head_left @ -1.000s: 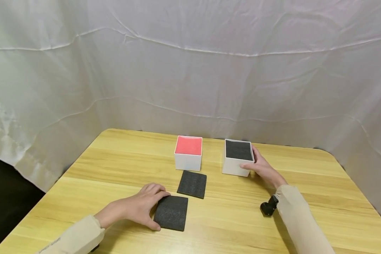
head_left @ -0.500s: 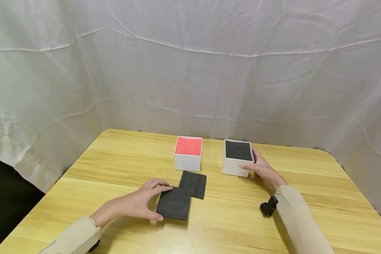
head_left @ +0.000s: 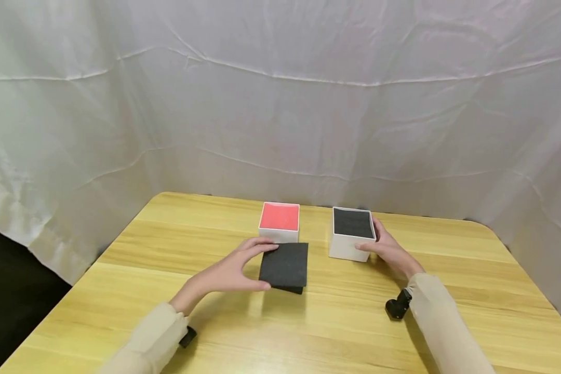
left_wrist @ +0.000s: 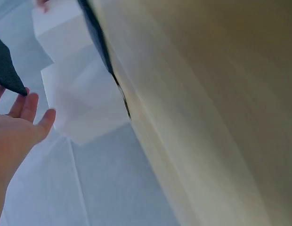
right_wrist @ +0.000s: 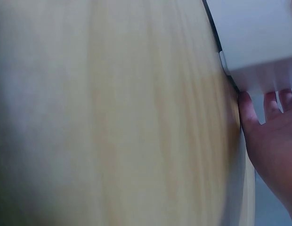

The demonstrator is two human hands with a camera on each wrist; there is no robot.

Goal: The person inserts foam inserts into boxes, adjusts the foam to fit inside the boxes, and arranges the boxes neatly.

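Observation:
My left hand (head_left: 236, 270) pinches a black foam square (head_left: 285, 263) by its left edge and holds it just above a second black foam square (head_left: 289, 289), of which only the near edge peeks out. Right behind them stands a white box with a red inside (head_left: 280, 222). My right hand (head_left: 387, 249) rests against the right side of a white box filled with black foam (head_left: 351, 234), thumb on its near corner. In the left wrist view, the foam's corner (left_wrist: 5, 70) meets my fingertips (left_wrist: 24, 104). The right wrist view has my fingers (right_wrist: 271, 134) against the white box (right_wrist: 256, 40).
Everything sits on a light wooden table (head_left: 336, 322) with rounded far corners. A white cloth backdrop (head_left: 280, 104) hangs close behind the table and around its sides. A small black wrist camera (head_left: 397, 304) sits under my right sleeve.
My left hand has lifted the near foam square and carried it forward and right, over the other square. The right hand has stayed on the black-filled box.

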